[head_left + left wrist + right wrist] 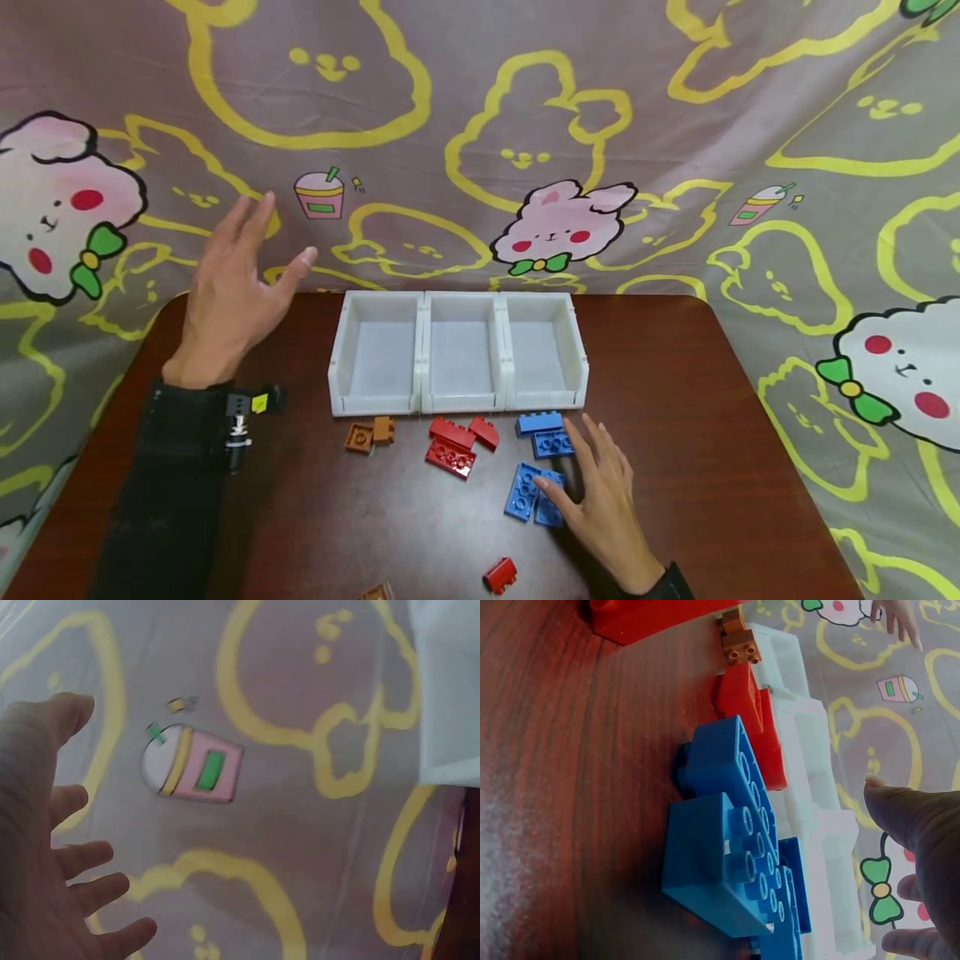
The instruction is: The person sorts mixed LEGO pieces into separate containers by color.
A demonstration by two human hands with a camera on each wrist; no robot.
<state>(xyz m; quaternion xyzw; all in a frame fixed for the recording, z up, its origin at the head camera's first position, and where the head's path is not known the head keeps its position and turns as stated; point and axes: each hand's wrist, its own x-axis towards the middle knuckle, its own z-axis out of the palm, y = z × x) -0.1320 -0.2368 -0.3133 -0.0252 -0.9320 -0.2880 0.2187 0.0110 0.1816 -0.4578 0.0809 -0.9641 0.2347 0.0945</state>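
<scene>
My left hand (236,292) is raised over the table's far left side, fingers spread and holding nothing. In the left wrist view, the left hand (67,862) has only the patterned cloth behind it. Low over the table at the right, my right hand (603,508) hovers beside several blue building bricks (521,492), its fingers loosely extended. The right wrist view shows a gap between that hand (930,862) and the blue studded bricks (720,862). Red bricks (450,458) form a group left of the blue ones. Farther left are two brown bricks (359,437).
Three joined white bins (382,408) stand in a row at the table's back edge, behind the bricks. Nearer the front lie a single red brick (500,575) and a brown brick (377,592) cut by the frame edge. Patterned cloth (465,242) hangs behind the dark wooden table (690,400).
</scene>
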